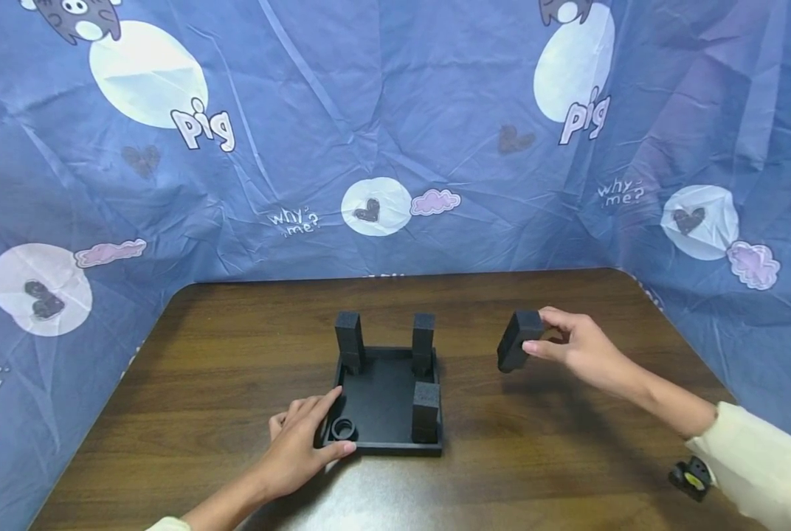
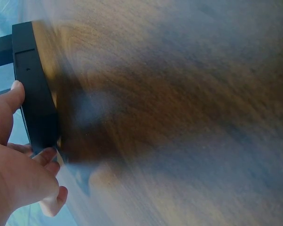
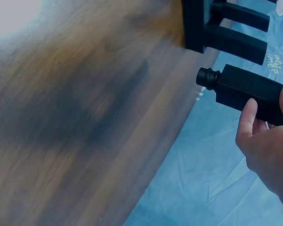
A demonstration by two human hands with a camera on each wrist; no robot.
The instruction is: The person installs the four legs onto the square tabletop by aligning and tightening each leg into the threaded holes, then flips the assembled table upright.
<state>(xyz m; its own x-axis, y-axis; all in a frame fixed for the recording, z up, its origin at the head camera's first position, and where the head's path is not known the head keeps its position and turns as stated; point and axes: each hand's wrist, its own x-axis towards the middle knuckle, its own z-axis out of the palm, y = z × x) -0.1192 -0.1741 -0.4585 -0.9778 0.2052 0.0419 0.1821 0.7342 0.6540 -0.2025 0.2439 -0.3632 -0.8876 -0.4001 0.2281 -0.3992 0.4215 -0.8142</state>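
A black square tray-like base (image 1: 382,398) with a raised rim lies on the table. Black square legs stand upright at three of its corners: the far left leg (image 1: 350,341), the far right leg (image 1: 423,342) and the near right leg (image 1: 426,413). A round socket (image 1: 344,429) shows at the near left corner. My left hand (image 1: 299,450) holds that corner, thumb on the front side wall and fingers along the left side. To the right, my right hand (image 1: 578,346) pinches another black leg (image 3: 249,88) in the air, its threaded end (image 3: 208,78) pointing toward the base.
The brown wooden table (image 1: 249,317) reaches back to a blue printed cloth (image 1: 382,133) hanging behind and at the sides. A small black device (image 1: 691,479) is by the right sleeve (image 1: 747,450).
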